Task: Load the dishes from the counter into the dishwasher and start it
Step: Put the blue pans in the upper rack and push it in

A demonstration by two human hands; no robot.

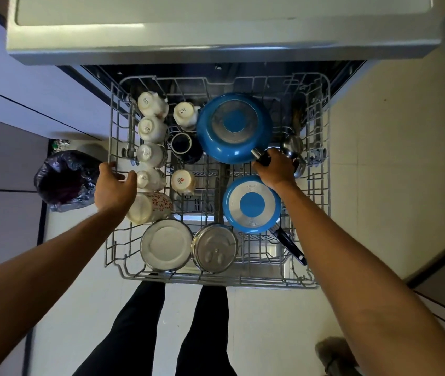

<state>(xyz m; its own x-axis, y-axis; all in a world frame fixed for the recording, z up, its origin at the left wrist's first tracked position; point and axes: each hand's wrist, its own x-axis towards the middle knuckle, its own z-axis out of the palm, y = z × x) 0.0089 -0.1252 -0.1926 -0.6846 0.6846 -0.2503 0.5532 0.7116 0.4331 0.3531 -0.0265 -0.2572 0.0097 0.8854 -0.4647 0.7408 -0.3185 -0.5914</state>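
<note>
The grey wire dishwasher rack (321,191) is pulled out below me. A large blue pan (233,127) lies upside down at its back right, and my right hand (275,169) grips its black handle. A smaller blue pan (251,204) lies face down in front of it. My left hand (114,185) holds the rack's left rim beside a row of white cups (152,128). A floral mug (149,207), two steel dishes (165,244) and a dark mug (183,145) also sit in the rack.
The white counter edge (215,42) overhangs the open dishwasher. A dark plastic bag (65,180) sits on the floor at the left. A steel ladle (293,147) lies at the rack's right. My legs stand on pale floor tiles (378,158) just in front of the rack.
</note>
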